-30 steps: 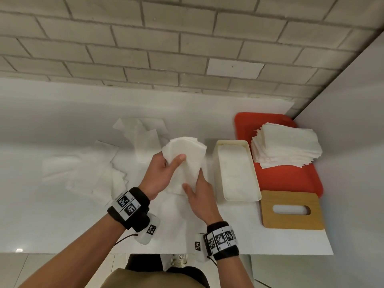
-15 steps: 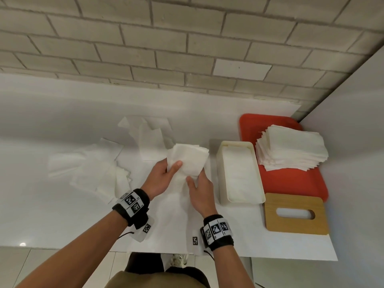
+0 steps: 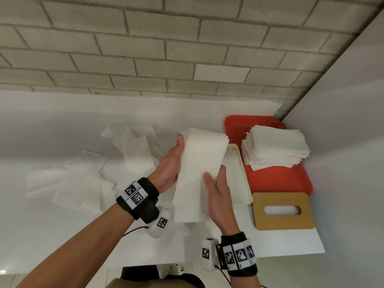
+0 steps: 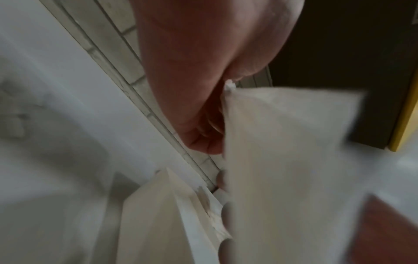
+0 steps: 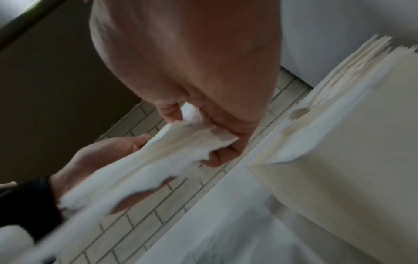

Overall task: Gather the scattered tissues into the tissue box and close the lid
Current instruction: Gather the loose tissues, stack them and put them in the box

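Note:
Both hands hold a stack of white tissues (image 3: 199,169) upright in the air, just left of the open cream tissue box (image 3: 239,173) and partly hiding its left rim. My left hand (image 3: 172,163) grips the stack's left edge, thumb up near the top. My right hand (image 3: 218,196) pinches the lower right edge, thumb in front. In the right wrist view, fingers (image 5: 217,157) pinch the layered tissue edges (image 5: 158,160). The left wrist view shows the tissues (image 4: 282,160), blurred. More scattered tissues (image 3: 79,179) lie on the table at left and behind (image 3: 137,150). The wooden slotted lid (image 3: 282,210) lies flat right of the box.
A red tray (image 3: 291,183) at the back right carries a neat pile of tissues (image 3: 274,146). A white wall panel closes the right side, and a brick wall stands behind. The table's front edge (image 3: 270,254) runs just below the lid.
Both hands have lifted the tissue stack higher and carried it right, so it now overlaps the box's left rim. The stack hangs longer than before.

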